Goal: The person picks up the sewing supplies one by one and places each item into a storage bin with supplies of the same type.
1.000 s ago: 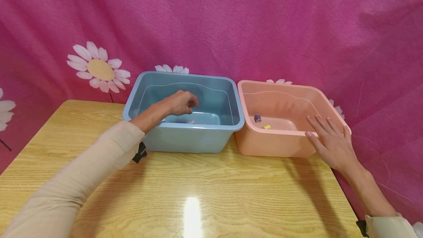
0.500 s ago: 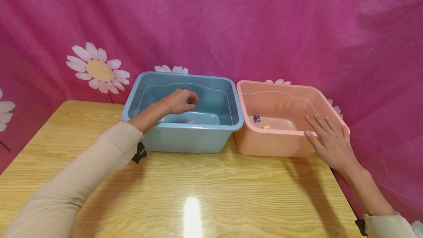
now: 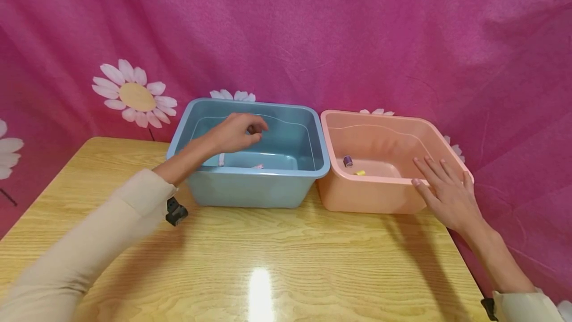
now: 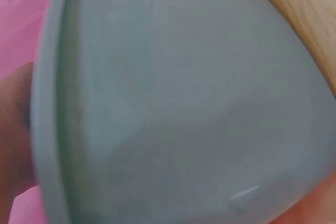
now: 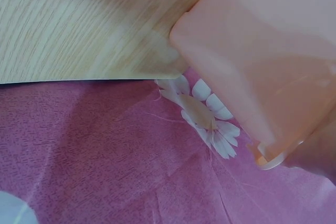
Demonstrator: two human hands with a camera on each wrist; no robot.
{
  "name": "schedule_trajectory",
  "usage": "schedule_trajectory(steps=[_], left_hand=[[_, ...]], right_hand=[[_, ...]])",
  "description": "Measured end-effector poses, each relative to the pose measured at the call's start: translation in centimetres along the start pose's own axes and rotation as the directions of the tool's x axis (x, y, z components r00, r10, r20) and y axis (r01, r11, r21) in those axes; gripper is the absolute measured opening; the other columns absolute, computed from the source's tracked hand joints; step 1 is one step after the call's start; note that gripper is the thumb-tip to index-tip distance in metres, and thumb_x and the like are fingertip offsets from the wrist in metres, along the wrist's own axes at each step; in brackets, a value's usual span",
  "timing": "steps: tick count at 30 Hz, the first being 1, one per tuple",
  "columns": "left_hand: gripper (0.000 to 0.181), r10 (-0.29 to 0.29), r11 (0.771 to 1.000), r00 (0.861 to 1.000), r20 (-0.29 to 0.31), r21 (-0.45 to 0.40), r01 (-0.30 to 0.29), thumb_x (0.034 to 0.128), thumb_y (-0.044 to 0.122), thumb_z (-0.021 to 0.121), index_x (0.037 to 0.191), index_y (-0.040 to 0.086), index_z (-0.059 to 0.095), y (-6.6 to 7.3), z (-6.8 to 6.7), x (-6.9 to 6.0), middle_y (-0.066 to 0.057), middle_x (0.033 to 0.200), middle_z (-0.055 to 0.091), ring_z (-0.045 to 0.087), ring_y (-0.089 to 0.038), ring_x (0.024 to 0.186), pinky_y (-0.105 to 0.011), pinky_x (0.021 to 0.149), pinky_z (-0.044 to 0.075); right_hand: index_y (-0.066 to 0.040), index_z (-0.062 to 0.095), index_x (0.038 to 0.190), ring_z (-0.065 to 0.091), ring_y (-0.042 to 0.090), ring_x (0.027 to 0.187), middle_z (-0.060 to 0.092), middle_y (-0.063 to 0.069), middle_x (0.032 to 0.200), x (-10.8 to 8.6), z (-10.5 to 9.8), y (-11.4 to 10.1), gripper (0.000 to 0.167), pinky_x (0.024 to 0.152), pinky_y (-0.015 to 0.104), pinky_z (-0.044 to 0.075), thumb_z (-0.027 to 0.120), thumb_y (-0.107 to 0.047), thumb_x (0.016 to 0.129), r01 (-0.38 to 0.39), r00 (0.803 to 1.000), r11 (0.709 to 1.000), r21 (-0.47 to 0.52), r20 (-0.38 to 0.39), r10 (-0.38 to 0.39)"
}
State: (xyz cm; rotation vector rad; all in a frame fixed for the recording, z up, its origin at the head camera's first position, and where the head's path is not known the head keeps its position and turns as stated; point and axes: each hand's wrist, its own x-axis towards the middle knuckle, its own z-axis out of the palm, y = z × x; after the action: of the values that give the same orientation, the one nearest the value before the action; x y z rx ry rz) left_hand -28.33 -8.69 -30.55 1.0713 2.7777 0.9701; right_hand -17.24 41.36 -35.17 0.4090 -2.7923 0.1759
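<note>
My left hand (image 3: 237, 132) is above the blue bin (image 3: 250, 190), fingers loosely bent and thumb apart, with nothing seen between them. Below it in the bin lie a pale, whitish strip-like piece (image 3: 221, 159) and a small pinkish piece (image 3: 258, 166), both mostly cut off by the front rim. My right hand (image 3: 451, 198) rests with straight, spread fingers on the near right rim of the peach-pink bin (image 3: 375, 198). Inside that bin are a purple thread spool (image 3: 348, 161) and a small yellow spool-like piece (image 3: 360, 173). In the left wrist view the blue bin's wall (image 4: 189, 87) fills most of the picture.
Both bins stand side by side at the back of a wooden table (image 3: 286, 257). A pink curtain with printed daisies (image 3: 290, 39) hangs right behind them. The table's right edge runs just past the peach-pink bin.
My left hand has risen a little and drawn back to the left, showing more of the whitish piece in the blue bin. The right hand stays put.
</note>
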Motion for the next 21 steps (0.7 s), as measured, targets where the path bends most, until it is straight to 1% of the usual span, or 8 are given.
schedule_trajectory(steps=[2,6,11,14,18,21], left_hand=[[0.03,0.017,1.0,1.0,-0.019,0.012,-0.017,0.0966,0.007,0.06,0.125,-0.001,0.065,0.5,-0.6,-0.7,-0.013,0.116,0.067,0.061,-0.027,0.106,-0.042,0.09,0.05],[0.031,0.038,0.997,0.997,-0.066,0.073,-0.033,0.0958,0.009,0.062,0.126,0.002,0.066,1.3,-1.7,-2.2,-0.01,0.119,0.067,0.06,-0.026,0.108,-0.043,0.092,0.05],[0.034,0.057,0.989,0.992,-0.109,0.14,-0.042,0.0952,0.013,0.063,0.128,0.004,0.064,2.0,-2.6,-4.2,-0.01,0.123,0.065,0.06,-0.028,0.112,-0.046,0.096,0.048],[0.037,0.064,0.984,0.99,-0.124,0.174,-0.042,0.0954,0.016,0.064,0.131,0.005,0.062,2.3,-3.0,-5.5,-0.011,0.127,0.063,0.059,-0.028,0.115,-0.048,0.098,0.047],[0.043,0.066,0.971,0.986,-0.151,0.237,-0.029,0.0959,0.02,0.065,0.136,0.007,0.059,2.6,-3.2,-7.0,-0.011,0.135,0.059,0.052,-0.031,0.125,-0.052,0.102,0.043],[0.047,0.094,0.956,0.977,-0.192,0.29,-0.035,0.0951,0.021,0.066,0.139,0.009,0.058,2.6,-3.2,-8.2,-0.012,0.138,0.056,0.048,-0.033,0.129,-0.054,0.103,0.041]], right_hand=[[-0.022,0.03,0.159,0.022,0.051,0.142,0.029,0.018,0.16,0.0,0.0,0.0,0.055,0.103,0.078,0.0,0.042,-0.037,0.107,0.001,1.0,1.0,0.001,0.001,-0.001],[-0.022,0.031,0.159,0.023,0.051,0.142,0.03,0.018,0.159,0.1,0.0,0.0,0.055,0.103,0.078,0.001,0.042,-0.037,0.106,0.002,1.0,1.0,0.001,-0.002,-0.002],[-0.022,0.032,0.158,0.024,0.051,0.142,0.031,0.018,0.159,0.1,-0.1,0.0,0.055,0.102,0.078,0.002,0.043,-0.037,0.106,0.002,1.0,1.0,0.006,-0.008,-0.002],[-0.022,0.032,0.158,0.023,0.05,0.142,0.03,0.018,0.159,0.1,0.0,0.0,0.055,0.102,0.078,0.0,0.043,-0.037,0.106,0.003,1.0,1.0,0.009,-0.005,-0.003],[-0.022,0.031,0.158,0.022,0.05,0.142,0.029,0.018,0.159,0.1,0.2,0.2,0.055,0.103,0.078,-0.001,0.042,-0.036,0.107,0.005,1.0,1.0,0.008,-0.001,-0.005],[-0.021,0.033,0.158,0.023,0.05,0.142,0.03,0.018,0.159,0.1,0.0,0.1,0.054,0.103,0.078,0.001,0.043,-0.036,0.107,0.008,1.0,1.0,0.006,-0.004,-0.008]])
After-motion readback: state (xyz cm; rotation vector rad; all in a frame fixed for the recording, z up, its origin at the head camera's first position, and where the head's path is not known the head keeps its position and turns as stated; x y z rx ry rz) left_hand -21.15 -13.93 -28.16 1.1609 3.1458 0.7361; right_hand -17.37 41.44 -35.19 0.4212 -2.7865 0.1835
